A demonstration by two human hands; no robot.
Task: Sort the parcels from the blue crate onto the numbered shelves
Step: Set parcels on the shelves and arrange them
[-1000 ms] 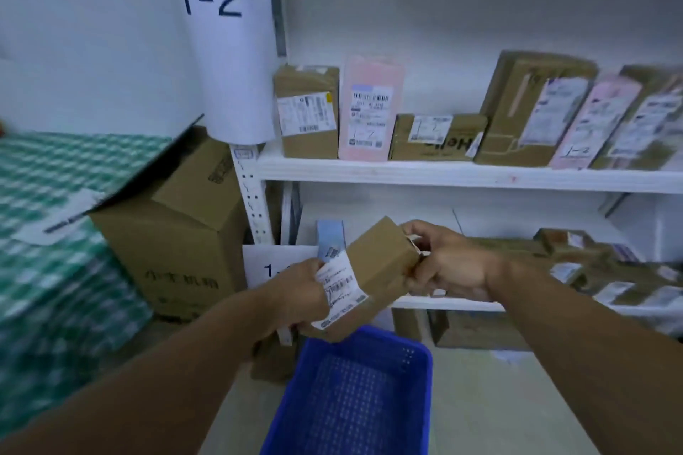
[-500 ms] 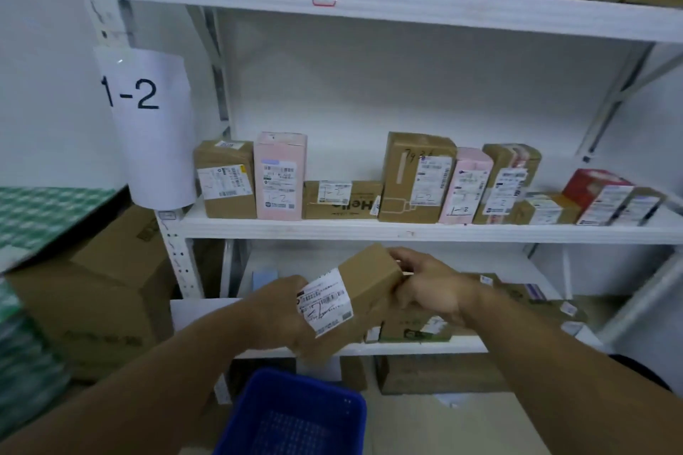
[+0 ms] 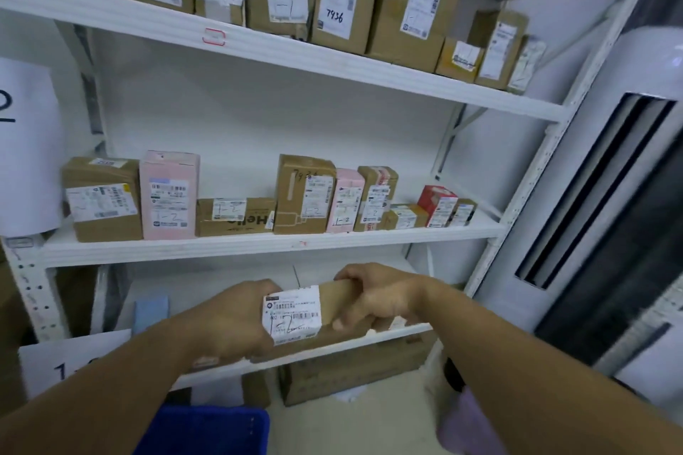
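I hold a small brown cardboard parcel [image 3: 334,301] with a white label marked "1-2" in front of the lower shelf. My left hand [image 3: 236,318] grips its left end and my right hand [image 3: 373,297] grips its right end. Just a corner of the blue crate [image 3: 207,430] shows at the bottom edge, below my left forearm. The middle shelf [image 3: 236,247] carries a row of brown, pink and red parcels, several marked "1-2". The top shelf [image 3: 281,48] holds taller brown parcels.
A white sign [image 3: 26,151] hangs on the left shelf post, and another sign [image 3: 70,362] hangs lower down. A brown box [image 3: 354,369] lies on the floor under the lowest shelf. A white unit with dark slots [image 3: 606,196] stands at the right.
The view has swung up and to the right, bringing the top shelf in and pushing the crate to the bottom edge. The parcel has levelled out between my hands.
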